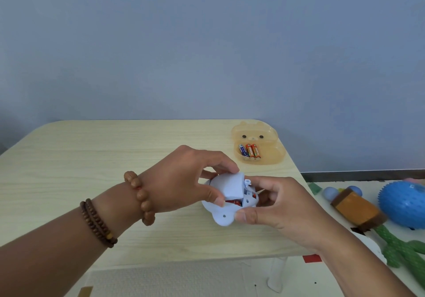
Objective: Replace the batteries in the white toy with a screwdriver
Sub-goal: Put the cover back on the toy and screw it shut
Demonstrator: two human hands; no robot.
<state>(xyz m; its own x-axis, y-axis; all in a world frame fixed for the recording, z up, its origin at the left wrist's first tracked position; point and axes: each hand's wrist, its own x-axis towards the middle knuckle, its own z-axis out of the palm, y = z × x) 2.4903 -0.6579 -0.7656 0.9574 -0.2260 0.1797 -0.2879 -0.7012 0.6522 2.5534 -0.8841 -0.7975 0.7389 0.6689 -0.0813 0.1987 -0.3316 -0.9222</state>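
The white toy (222, 216) lies bottom-up near the table's front right. My right hand (276, 207) grips its body from the right, thumb on the lower edge. My left hand (184, 179) pinches the white battery cover (232, 187), which is tilted up over the compartment. Red batteries (234, 202) show inside the gap under the cover. A translucent orange bear-shaped box (271, 156) stands open at the back right with three batteries (249, 151) in it. No screwdriver is in view.
The light wooden table (92, 170) ends just right of my hands. On the floor mat to the right lie a blue spiky ball (402, 204), a brown-orange plush block (356, 209) and a green cactus toy (400, 248). A white table leg (276, 273) stands below.
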